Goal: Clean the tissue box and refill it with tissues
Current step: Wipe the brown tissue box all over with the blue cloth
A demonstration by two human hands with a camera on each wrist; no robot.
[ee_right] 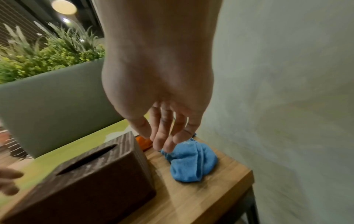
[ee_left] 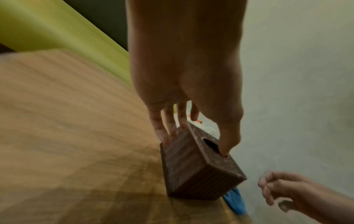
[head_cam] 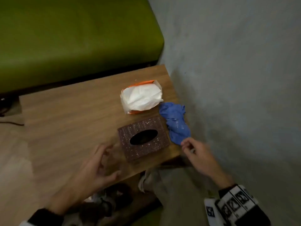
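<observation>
Head view shows the brown tissue box (head_cam: 143,138) on the worktop (head_cam: 73,111), between both hands. Left hand (head_cam: 96,167) hovers beside it, fingers (head_cam: 101,148) spread, holding nothing. Right hand (head_cam: 197,154) fingers (ee_right: 162,136) loosely apart, just touching the blue cloth (head_cam: 176,123). Beyond sits the tissue pack (head_cam: 141,98).

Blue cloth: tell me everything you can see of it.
The blue cloth is a soft, terry-like rag, crumpled into a loose heap with pale specks on it. It lies on the wooden table near the wall-side edge, right of the brown tissue box and just in front of the tissue pack. The right hand reaches its near end; contact is unclear.
</observation>
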